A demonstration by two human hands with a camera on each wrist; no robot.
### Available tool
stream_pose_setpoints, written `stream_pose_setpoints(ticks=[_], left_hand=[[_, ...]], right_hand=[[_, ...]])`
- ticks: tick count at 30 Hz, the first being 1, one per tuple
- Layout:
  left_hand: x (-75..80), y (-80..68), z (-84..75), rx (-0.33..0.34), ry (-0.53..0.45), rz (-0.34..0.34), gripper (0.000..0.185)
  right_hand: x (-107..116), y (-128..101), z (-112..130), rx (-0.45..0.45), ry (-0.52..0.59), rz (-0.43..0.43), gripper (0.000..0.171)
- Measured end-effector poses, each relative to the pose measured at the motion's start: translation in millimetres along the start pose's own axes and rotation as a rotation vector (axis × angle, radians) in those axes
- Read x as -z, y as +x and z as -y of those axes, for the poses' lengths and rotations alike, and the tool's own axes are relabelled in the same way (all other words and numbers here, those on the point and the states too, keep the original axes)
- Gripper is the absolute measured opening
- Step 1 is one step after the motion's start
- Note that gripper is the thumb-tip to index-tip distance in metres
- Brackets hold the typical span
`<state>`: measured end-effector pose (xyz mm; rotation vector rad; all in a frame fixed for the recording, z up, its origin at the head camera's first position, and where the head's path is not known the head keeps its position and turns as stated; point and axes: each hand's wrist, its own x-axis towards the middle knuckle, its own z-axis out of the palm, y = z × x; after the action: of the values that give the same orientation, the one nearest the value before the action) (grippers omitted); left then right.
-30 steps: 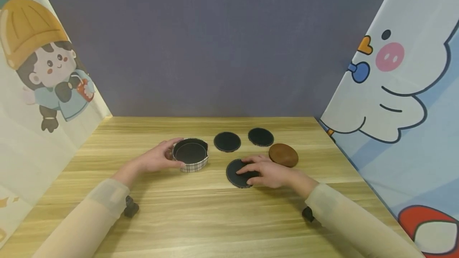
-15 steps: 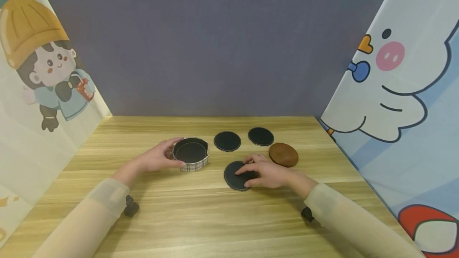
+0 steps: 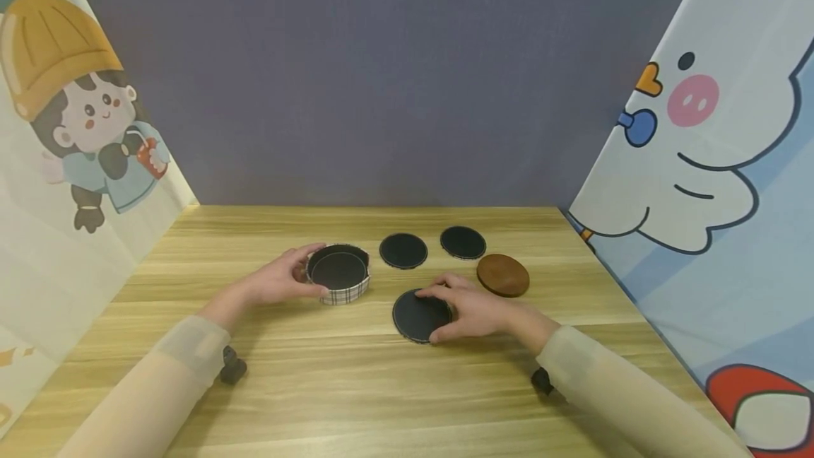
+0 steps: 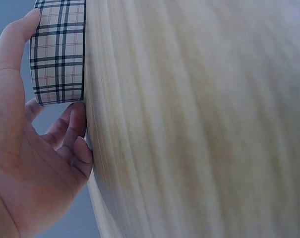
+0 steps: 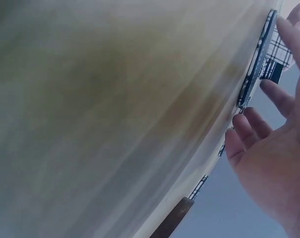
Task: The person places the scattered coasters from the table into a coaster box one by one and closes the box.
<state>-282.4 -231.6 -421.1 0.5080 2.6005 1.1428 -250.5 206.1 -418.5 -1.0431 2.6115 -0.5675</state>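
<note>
My left hand grips a round, open-topped coaster holder, thumb at its near side and fingers around the back. Tartan covers its outer wall, while its inside is black. My right hand spreads over a black round coaster lying on the table. The index fingertip rests by the coaster's far edge and the thumb tip is at its near edge. From the right wrist, this coaster appears edge-on with a patterned rim, beside my relaxed right fingers.
Two more black coasters lie flat behind, on the wood-grain table. A brown round disc sits just right of my right hand. A grey panel rises at the back, with cartoon-printed sheets on both sides.
The coaster under my right hand has slid slightly left and toward me. My right index finger has shifted from its middle to its far edge. The left hand and holder stay put.
</note>
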Motion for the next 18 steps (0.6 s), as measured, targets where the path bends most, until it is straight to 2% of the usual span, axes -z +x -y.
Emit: stream_pose_setpoints(ticks=[7, 18], left_hand=[[0.0, 0.0, 0.5, 0.001, -0.006, 0.004, 0.111], [0.1, 0.6, -0.6, -0.006, -0.017, 0.007, 0.11]], right_hand=[[1.1, 8.4, 1.0, 0.004, 0.038, 0.024, 0.102], [1.7, 23.9, 5.8, -0.028, -0.047, 0.084, 0.109]])
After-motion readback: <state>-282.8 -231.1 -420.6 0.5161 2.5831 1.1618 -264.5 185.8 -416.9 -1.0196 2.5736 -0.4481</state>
